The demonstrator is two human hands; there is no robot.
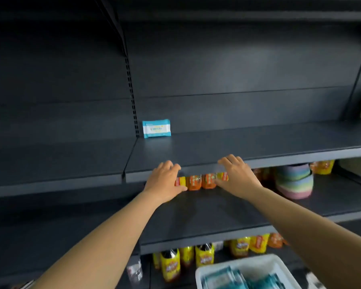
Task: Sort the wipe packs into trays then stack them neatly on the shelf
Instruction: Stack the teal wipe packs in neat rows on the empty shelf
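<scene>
A row of small orange and yellow packs (201, 182) stands on the middle dark shelf (206, 209), just under the lip of the shelf above. My left hand (165, 180) presses against the row's left end and my right hand (236, 176) against its right end, fingers curved around the end packs. One blue and white wipe pack (156, 128) stands upright at the back left of the upper shelf (238, 147). A white tray (244, 272) with teal wipe packs (223, 277) sits at the bottom of the view.
A pastel striped basket (295, 180) sits on the middle shelf to the right of my right hand. Yellow and orange bottles and bags (204, 257) line the lower shelf. A slotted upright (131, 90) divides the shelf bays.
</scene>
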